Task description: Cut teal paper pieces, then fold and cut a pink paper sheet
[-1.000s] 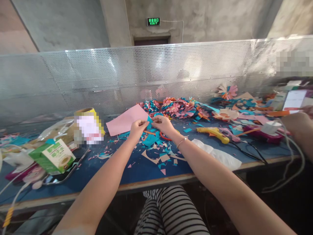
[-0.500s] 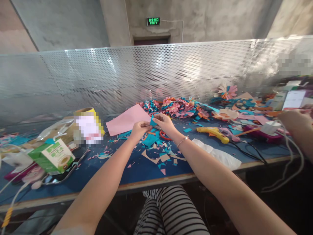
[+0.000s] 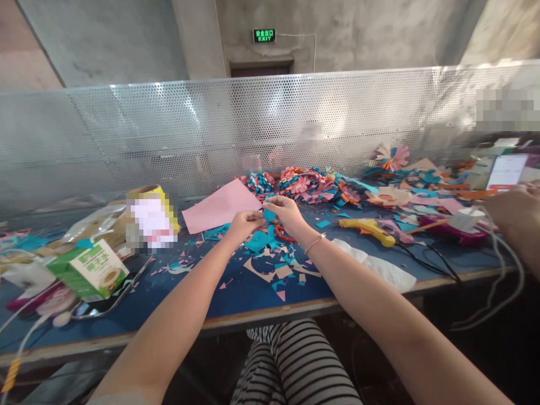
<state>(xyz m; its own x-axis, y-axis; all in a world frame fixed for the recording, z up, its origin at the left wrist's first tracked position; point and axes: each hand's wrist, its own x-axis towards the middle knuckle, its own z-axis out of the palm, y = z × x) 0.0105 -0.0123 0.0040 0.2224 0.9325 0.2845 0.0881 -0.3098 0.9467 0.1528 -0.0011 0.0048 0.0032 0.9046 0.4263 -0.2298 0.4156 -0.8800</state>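
A small piece of blue paper point(image 3: 269, 214) is between my two hands, above the scraps. My left hand point(image 3: 247, 223) pinches its left side with fingers pressed together. On the other side my right hand point(image 3: 286, 212), with a bracelet at its wrist, has thumb and forefinger closed on the paper. Fingers cover part of it, so its exact shape is hard to make out. Behind my left hand lies a sheet of pink paper point(image 3: 219, 208). Just below my right hand, a red-orange handle loop point(image 3: 284, 233) shows among cut blue scraps point(image 3: 259, 242).
Pink, blue and orange paper flowers point(image 3: 306, 185) are heaped at the back. A yellow glue gun point(image 3: 371, 230) and a plastic bag point(image 3: 386, 271) lie right; a green carton point(image 3: 93, 270) stands left. A perforated metal screen point(image 3: 169, 129) rises behind. Another person's hand point(image 3: 512, 205) is far right.
The blue paper has turned between my fingers and sits slightly further right. My left fingers have shifted a little; both arms stay almost in place.
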